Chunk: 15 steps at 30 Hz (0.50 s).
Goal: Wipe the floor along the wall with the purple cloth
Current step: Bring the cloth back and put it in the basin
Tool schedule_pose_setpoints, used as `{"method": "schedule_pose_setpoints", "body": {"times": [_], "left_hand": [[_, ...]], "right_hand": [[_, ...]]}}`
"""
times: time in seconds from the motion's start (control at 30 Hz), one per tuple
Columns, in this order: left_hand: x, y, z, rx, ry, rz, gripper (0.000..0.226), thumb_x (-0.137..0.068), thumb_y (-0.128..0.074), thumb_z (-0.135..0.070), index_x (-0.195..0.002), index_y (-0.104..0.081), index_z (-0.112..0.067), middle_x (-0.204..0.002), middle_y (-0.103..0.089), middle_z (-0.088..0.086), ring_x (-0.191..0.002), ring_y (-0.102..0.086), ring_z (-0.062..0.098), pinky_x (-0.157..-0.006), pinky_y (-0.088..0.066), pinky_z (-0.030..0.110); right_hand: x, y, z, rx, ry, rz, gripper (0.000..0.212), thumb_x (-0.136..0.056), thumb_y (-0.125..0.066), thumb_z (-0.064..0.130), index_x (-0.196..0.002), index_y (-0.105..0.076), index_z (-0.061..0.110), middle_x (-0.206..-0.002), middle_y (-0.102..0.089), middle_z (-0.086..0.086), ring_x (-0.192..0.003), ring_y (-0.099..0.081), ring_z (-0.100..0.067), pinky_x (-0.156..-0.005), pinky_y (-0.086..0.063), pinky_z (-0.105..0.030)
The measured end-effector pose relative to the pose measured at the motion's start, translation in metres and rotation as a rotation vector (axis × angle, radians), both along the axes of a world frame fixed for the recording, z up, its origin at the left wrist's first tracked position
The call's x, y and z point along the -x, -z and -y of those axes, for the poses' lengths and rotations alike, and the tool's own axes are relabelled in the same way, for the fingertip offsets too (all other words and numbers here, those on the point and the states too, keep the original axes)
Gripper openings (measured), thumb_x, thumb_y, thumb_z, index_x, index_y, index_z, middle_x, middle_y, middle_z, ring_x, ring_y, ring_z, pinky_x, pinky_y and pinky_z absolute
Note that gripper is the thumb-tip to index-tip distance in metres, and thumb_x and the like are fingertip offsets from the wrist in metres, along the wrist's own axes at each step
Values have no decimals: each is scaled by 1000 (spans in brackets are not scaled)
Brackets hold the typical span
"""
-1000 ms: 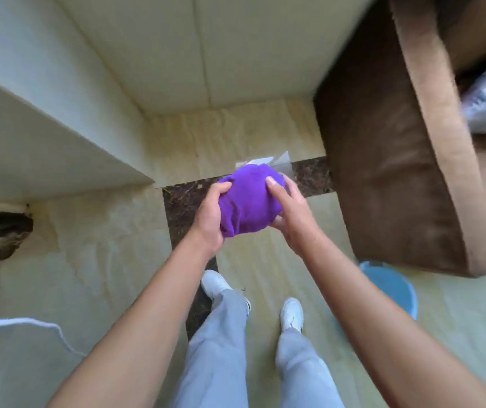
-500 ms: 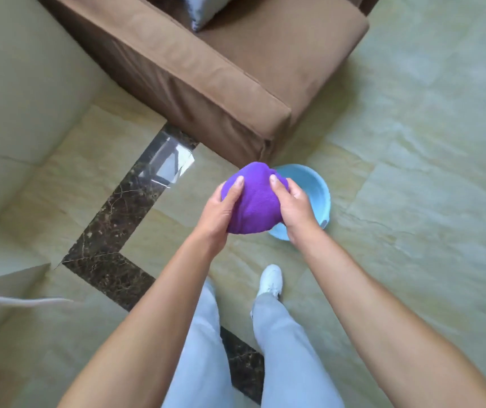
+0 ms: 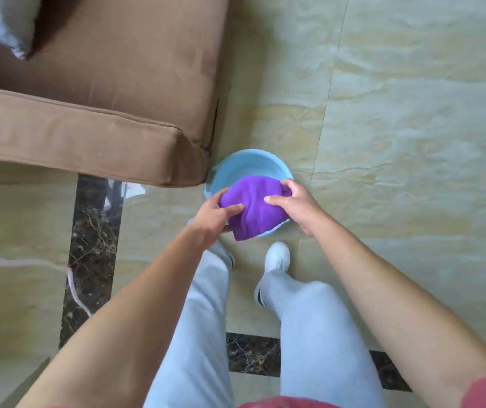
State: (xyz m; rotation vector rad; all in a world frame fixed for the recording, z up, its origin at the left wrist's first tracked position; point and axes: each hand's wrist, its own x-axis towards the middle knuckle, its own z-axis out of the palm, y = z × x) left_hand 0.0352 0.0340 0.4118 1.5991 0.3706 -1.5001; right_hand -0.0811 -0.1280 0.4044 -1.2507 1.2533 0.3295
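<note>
I have the purple cloth [image 3: 252, 209] bunched between both hands, held in the air above the light blue basin [image 3: 247, 169] that sits on the floor [image 3: 412, 142] just off the front corner of the brown sofa [image 3: 94, 113]. My left hand [image 3: 210, 217] is closed on the cloth's left side with the thumb pressed across the top; my right hand [image 3: 293, 203] is curled tight round a gathered end on the right. My white shoes [image 3: 277, 256] stand just short of the basin's near rim. No wall shows in this view, so I judge the wiping itself is not under way; this looks like the preparing step, wetting or wringing the cloth over the basin, though I cannot tell whether the basin holds water. Next I would need to turn from the basin, get down to the floor's edge by the wall, and spread the cloth flat under one palm
</note>
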Motion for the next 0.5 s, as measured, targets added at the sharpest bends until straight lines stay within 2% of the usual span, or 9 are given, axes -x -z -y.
{"method": "schedule_pose_setpoints", "body": {"times": [0.07,0.2,0.27,0.33,0.5], "left_hand": [[-6,52,11,-38,89,18,48,-86,-74,-5,-131,-59,-15,-114,-68,10,-94,-69,22,-72,-63,35],[-3,178,28,-230,296,218,48,-73,-81,-18,-117,-66,-10,-108,-73,22,-101,-72,38,-92,-59,49],[8,280,37,-289,420,288,42,-80,-77,-17,-120,-66,-10,-109,-74,21,-102,-72,36,-94,-57,45],[4,305,45,-331,524,360,40,-86,-71,-16,-125,-65,-11,-112,-73,18,-105,-70,34,-95,-54,39],[9,400,53,-371,690,423,43,-87,-63,-16,-130,-59,-12,-122,-69,17,-115,-64,35,-98,-50,39]], "right_hand": [[-1,55,5,47,48,-87,34,-77,-81,17,-108,-66,12,-108,-73,-7,-96,-70,-22,-94,-55,-40],[4,179,2,135,-13,-218,34,-82,-78,26,-109,-62,14,-102,-68,-1,-95,-67,-25,-92,-52,-36],[10,276,2,192,-78,-300,34,-85,-75,28,-112,-60,14,-98,-62,2,-89,-59,-22,-89,-49,-33],[10,310,7,241,-167,-313,33,-86,-72,30,-112,-58,15,-95,-59,1,-88,-56,-22,-86,-47,-33],[10,403,12,309,-253,-359,33,-90,-67,31,-117,-56,16,-104,-62,-4,-94,-59,-25,-85,-48,-33]]}}
